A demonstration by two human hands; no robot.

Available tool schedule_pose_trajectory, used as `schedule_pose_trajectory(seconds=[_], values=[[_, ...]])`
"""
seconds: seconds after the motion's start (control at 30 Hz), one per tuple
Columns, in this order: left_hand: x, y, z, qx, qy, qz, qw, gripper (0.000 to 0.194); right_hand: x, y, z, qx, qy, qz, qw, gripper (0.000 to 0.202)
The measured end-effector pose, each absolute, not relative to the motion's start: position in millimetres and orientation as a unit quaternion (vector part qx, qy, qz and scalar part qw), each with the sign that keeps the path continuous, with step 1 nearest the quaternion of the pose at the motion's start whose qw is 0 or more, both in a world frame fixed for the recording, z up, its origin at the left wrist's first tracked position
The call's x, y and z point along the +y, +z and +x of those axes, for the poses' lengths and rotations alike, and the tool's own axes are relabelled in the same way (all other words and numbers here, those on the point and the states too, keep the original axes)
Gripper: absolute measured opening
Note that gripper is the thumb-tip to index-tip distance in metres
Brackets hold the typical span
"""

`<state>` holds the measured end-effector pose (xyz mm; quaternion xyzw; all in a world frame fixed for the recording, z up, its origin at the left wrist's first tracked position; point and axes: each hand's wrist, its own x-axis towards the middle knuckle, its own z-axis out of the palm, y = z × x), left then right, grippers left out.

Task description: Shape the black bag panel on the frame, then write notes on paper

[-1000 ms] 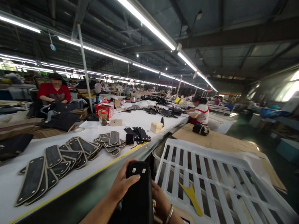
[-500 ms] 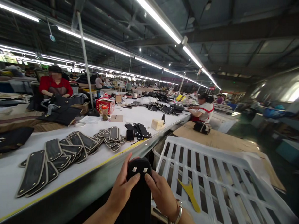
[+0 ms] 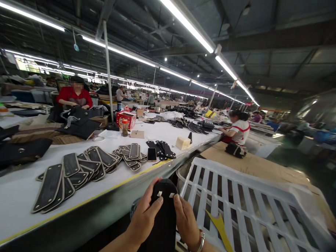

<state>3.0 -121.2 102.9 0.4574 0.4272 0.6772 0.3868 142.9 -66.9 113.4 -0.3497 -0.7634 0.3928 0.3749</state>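
A long black padded strip with a rounded top end is upright between my hands. Near that end it bears two small whitish square patches. My left hand grips its left edge, with the thumb on the front just below the left patch. On the other edge my right hand holds on, thumb beside the right patch; a silver bangle is on that wrist. The lower part of the strip merges with dark clothing or shadow, so its far end cannot be made out.
On the white table lie several black panels with pale edging, a phone, black studded pieces and a foam block. A white slatted rack carries a yellow tool. Two co-workers sit beyond.
The camera view has turned slightly left, so the table and rack appear shifted right. Both hands keep hold of the black strip, and my right thumb sits higher, beside the right patch.
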Motion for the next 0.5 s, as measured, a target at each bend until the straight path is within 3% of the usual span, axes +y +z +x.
schedule_pose_trajectory(seconds=[0.17,0.37,0.5], values=[[-120.7,102.1,3.2,0.431,0.689,0.453,0.367,0.055,-64.7,112.8,137.8,-0.755,0.397,-0.354,0.384,0.043],[-123.3,92.4,3.1,0.318,0.735,0.388,0.456,0.060,-68.3,119.0,136.8,-0.750,0.430,-0.338,0.372,0.043],[-124.7,92.3,3.0,0.376,0.729,0.414,0.395,0.055,-67.6,118.7,136.5,-0.746,0.433,-0.345,0.370,0.043]])
